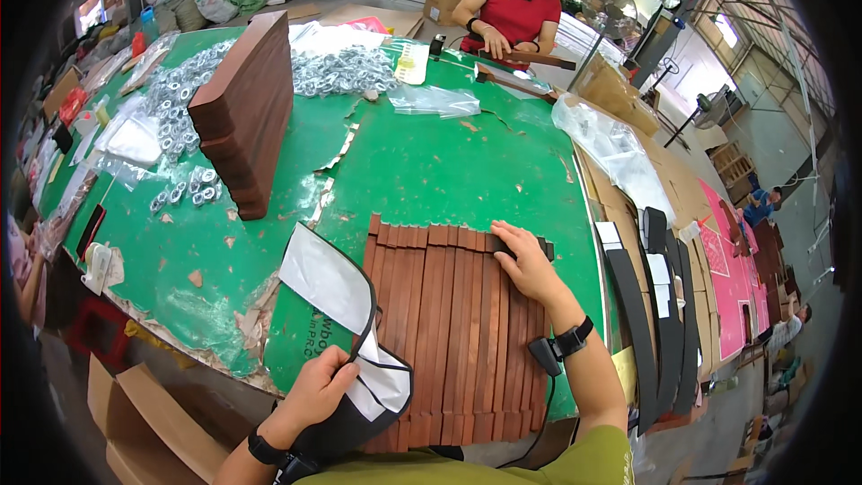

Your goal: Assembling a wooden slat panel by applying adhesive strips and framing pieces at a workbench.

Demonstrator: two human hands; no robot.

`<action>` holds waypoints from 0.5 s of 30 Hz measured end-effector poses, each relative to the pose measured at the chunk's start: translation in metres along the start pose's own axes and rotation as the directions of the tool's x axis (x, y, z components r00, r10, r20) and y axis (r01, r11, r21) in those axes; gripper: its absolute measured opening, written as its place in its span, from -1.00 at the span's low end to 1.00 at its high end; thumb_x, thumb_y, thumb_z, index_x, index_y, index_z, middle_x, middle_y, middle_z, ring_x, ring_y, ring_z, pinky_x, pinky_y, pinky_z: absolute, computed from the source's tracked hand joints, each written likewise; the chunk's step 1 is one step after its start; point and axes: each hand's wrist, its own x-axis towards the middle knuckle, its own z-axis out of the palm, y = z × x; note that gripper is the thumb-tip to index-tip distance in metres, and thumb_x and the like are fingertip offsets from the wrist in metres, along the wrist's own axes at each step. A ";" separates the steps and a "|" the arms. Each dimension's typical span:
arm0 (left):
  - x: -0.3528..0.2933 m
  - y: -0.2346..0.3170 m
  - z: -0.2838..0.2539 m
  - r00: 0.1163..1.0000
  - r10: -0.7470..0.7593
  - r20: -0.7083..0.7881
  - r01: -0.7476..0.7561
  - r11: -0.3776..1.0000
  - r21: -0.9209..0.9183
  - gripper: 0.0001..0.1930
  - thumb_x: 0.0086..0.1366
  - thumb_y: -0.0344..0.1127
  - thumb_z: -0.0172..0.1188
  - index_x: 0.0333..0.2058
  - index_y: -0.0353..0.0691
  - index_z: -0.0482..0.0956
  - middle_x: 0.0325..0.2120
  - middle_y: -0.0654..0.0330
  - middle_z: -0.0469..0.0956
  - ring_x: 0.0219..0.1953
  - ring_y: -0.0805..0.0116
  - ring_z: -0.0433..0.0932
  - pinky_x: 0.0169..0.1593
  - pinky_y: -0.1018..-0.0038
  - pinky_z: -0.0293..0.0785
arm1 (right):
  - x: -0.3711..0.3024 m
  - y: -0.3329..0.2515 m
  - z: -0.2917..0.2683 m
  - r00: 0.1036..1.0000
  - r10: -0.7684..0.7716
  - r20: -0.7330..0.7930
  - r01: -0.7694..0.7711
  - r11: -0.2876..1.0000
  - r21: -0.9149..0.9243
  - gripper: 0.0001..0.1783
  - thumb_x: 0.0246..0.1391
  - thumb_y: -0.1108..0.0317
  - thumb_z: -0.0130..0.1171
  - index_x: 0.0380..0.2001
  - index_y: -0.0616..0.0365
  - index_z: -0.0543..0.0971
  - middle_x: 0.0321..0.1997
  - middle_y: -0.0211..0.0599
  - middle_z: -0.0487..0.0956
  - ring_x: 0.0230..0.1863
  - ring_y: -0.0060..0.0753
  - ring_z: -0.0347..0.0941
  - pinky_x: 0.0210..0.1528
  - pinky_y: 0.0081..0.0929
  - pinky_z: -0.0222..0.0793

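Observation:
My left hand is closed on the edge of a black-trimmed fabric piece with a white-grey inner face, perhaps a bag or cover. One flap of it stands up over the table, and its lower part hangs dark near my lap. Beside it lies a row of reddish-brown wooden strips, packed side by side and pointing away from me. My right hand rests on the far right end of the row, fingers stretched over the strip ends. A dark end piece shows by those fingers.
A tall stack of brown strips stands on the green table. Metal rings are heaped behind it. Black strips lie on cardboard at right. Across the table, a person in red handles a brown strip. An open carton is lower left.

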 end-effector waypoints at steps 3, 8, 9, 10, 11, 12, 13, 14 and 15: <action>0.000 0.000 0.001 1.000 -0.019 0.003 0.019 0.999 -0.028 -0.76 0.39 -0.24 0.15 -0.32 -0.34 0.44 -0.55 0.13 0.46 -0.49 0.36 0.42 -0.36 0.39 0.37 | 0.002 -0.002 0.000 0.998 0.054 0.030 -0.053 0.998 -0.038 -0.47 0.19 0.40 0.16 0.24 0.18 0.43 0.27 -0.01 0.45 0.30 0.07 0.32 0.38 -0.10 0.13; 0.003 -0.011 0.003 0.999 -0.032 0.007 0.032 0.998 -0.057 -0.77 0.38 -0.25 0.16 -0.32 -0.33 0.44 -0.54 0.14 0.46 -0.49 0.37 0.41 -0.37 0.40 0.37 | 0.003 -0.005 -0.002 0.991 0.113 0.070 -0.110 0.992 -0.057 -0.48 0.23 0.39 0.15 0.26 0.13 0.42 0.27 -0.04 0.45 0.30 0.04 0.31 0.36 -0.16 0.18; 0.003 -0.013 0.004 1.000 -0.019 0.002 0.019 0.998 -0.067 -0.77 0.38 -0.26 0.16 -0.32 -0.33 0.44 -0.55 0.15 0.45 -0.50 0.38 0.40 -0.37 0.40 0.37 | 0.003 -0.005 -0.002 0.990 0.120 0.070 -0.115 0.992 -0.059 -0.48 0.23 0.39 0.14 0.26 0.13 0.42 0.26 -0.03 0.46 0.29 0.05 0.32 0.35 -0.17 0.20; 0.004 -0.015 0.004 1.000 -0.005 -0.002 0.005 0.997 -0.076 -0.78 0.37 -0.26 0.16 -0.33 -0.33 0.44 -0.56 0.16 0.45 -0.50 0.39 0.39 -0.38 0.41 0.36 | 0.003 -0.005 -0.003 0.990 0.121 0.071 -0.117 0.991 -0.058 -0.48 0.23 0.39 0.14 0.26 0.13 0.42 0.26 -0.03 0.46 0.29 0.05 0.32 0.35 -0.17 0.20; 0.003 -0.017 0.004 1.000 -0.009 -0.002 0.009 0.997 -0.076 -0.78 0.37 -0.26 0.16 -0.33 -0.33 0.44 -0.56 0.16 0.45 -0.50 0.39 0.39 -0.38 0.41 0.36 | 0.004 -0.005 -0.003 0.990 0.119 0.074 -0.115 0.992 -0.049 -0.48 0.23 0.39 0.14 0.26 0.14 0.43 0.26 -0.03 0.46 0.29 0.05 0.32 0.35 -0.18 0.21; 0.003 -0.019 0.004 1.000 -0.020 0.004 0.021 0.995 -0.098 -0.78 0.37 -0.26 0.16 -0.33 -0.33 0.44 -0.56 0.17 0.43 -0.50 0.39 0.38 -0.38 0.42 0.35 | 0.004 -0.005 -0.003 0.990 0.116 0.077 -0.113 0.993 -0.041 -0.49 0.23 0.40 0.14 0.26 0.14 0.43 0.26 -0.03 0.46 0.29 0.05 0.33 0.35 -0.19 0.22; 0.003 -0.020 0.004 0.999 -0.031 0.010 0.032 0.992 -0.120 -0.77 0.37 -0.26 0.16 -0.33 -0.33 0.43 -0.57 0.18 0.42 -0.51 0.40 0.37 -0.38 0.42 0.35 | 0.004 -0.005 -0.004 0.990 0.116 0.080 -0.113 0.993 -0.039 -0.49 0.23 0.40 0.14 0.26 0.14 0.43 0.26 -0.03 0.46 0.29 0.05 0.33 0.35 -0.19 0.22; 0.003 -0.021 0.004 0.999 -0.033 0.012 0.035 0.992 -0.122 -0.77 0.37 -0.26 0.16 -0.33 -0.33 0.43 -0.57 0.18 0.42 -0.51 0.40 0.37 -0.38 0.42 0.35 | 0.003 -0.005 -0.006 0.988 0.130 0.085 -0.129 0.991 -0.025 -0.48 0.23 0.40 0.14 0.26 0.14 0.43 0.27 -0.03 0.46 0.30 0.04 0.32 0.35 -0.19 0.22; 0.004 -0.021 0.004 1.000 -0.022 0.009 0.023 0.993 -0.118 -0.77 0.37 -0.26 0.16 -0.33 -0.33 0.43 -0.57 0.18 0.42 -0.50 0.40 0.37 -0.39 0.43 0.35 | 0.003 -0.005 -0.006 0.985 0.144 0.090 -0.144 0.990 -0.011 -0.48 0.23 0.40 0.14 0.26 0.14 0.43 0.27 -0.03 0.46 0.30 0.04 0.32 0.36 -0.20 0.22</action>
